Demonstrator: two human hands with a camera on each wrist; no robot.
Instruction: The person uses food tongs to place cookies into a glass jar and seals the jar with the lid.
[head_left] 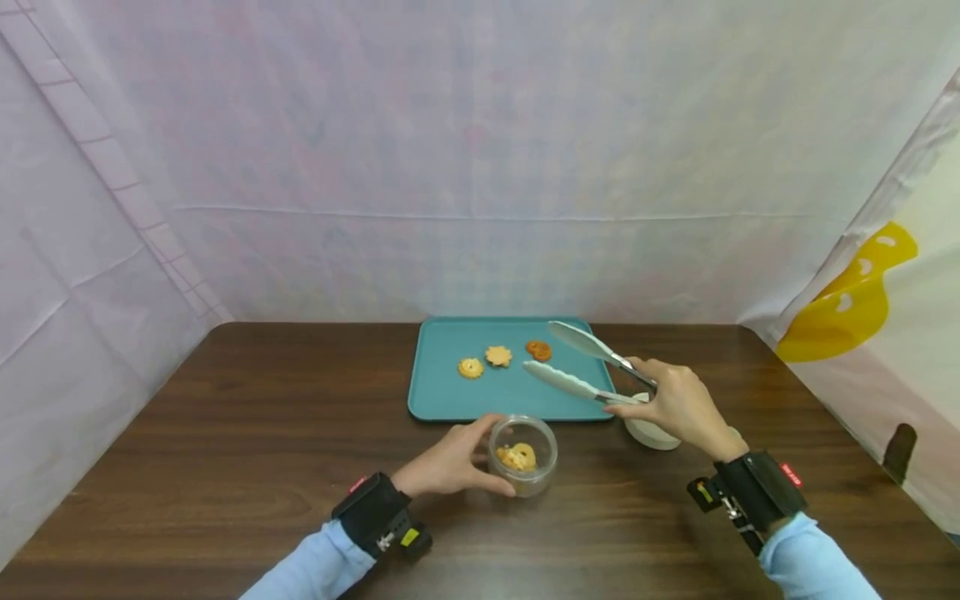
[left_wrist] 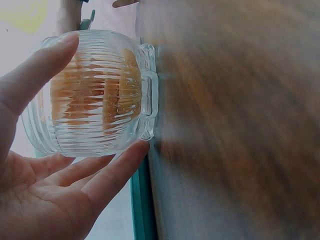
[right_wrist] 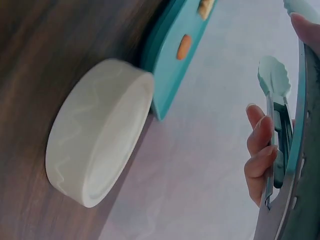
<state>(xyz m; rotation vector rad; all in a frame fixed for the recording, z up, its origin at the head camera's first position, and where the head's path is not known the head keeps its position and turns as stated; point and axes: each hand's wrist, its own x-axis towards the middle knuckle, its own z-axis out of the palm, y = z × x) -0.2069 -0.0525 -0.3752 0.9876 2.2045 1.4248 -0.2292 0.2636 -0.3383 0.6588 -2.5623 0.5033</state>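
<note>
Cupping the ribbed glass jar [head_left: 522, 456] with my left hand [head_left: 450, 464], fingers and thumb curled round its wall, I keep it standing on the table [head_left: 225, 467] just off the teal tray's [head_left: 442, 392] near edge. My right hand [head_left: 678, 406] grips the tongs [head_left: 581, 367], arms spread, tips over the tray's right side toward 11 o'clock. Three cookies [head_left: 498, 356] lie beyond. The white lid [head_left: 647, 432] sits partly hidden under my right hand.

Staged recording booth: cloth backdrop [head_left: 480, 167] around table [head_left: 225, 433].
</note>
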